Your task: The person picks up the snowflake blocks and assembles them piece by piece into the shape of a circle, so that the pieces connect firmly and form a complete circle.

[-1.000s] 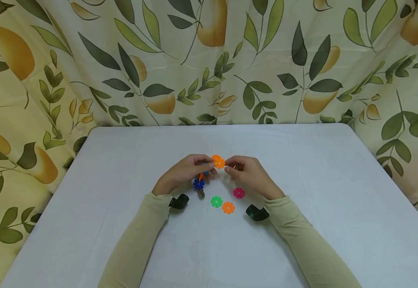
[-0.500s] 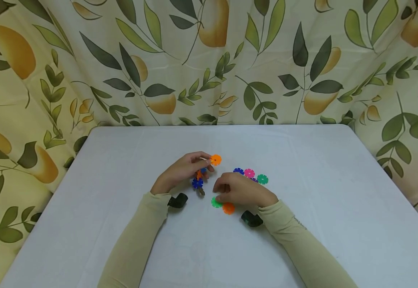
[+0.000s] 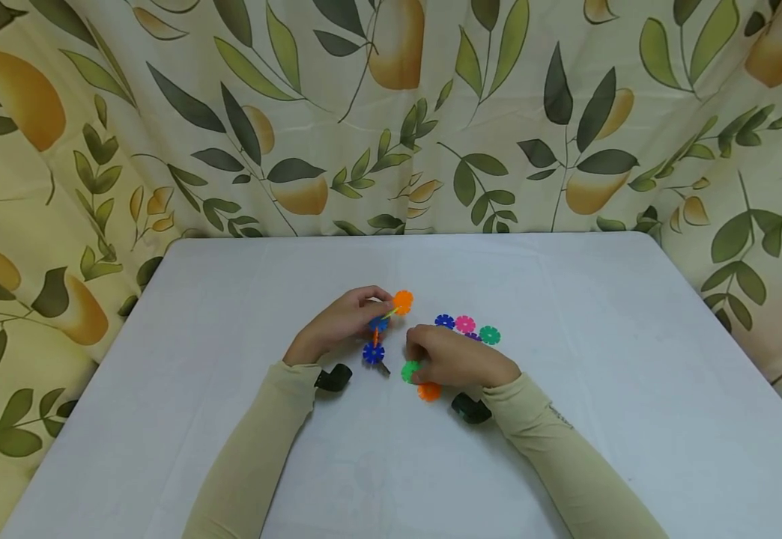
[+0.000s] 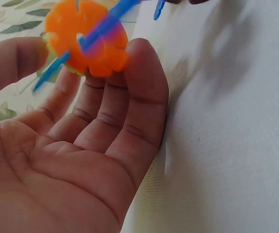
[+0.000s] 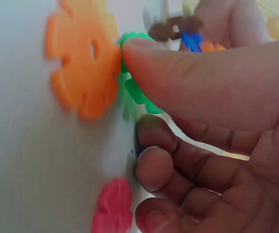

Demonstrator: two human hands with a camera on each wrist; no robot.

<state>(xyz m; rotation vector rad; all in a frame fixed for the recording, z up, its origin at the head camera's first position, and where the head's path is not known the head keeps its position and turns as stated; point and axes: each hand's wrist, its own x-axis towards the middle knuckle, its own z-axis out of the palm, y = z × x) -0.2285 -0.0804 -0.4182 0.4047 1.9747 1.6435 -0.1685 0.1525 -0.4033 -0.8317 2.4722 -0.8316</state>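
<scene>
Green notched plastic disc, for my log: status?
Left hand holds multicoloured chain of plastic discs. Right hand pinches green disc. Loose orange notched plastic disc alongside.

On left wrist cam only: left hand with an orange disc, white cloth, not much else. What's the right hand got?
Observer: The right hand pinches a green disc, thumb on it.
Operator: Copy. Anything right next to that?
Observer: Yes, a loose orange disc lies on the table beside it, close to the thumb.
Operator: Any pieces farther out?
Observer: Head view shows a small group just beyond the right hand: a dark blue disc, a pink disc, a teal disc and, partly hidden, a purple disc.
</scene>
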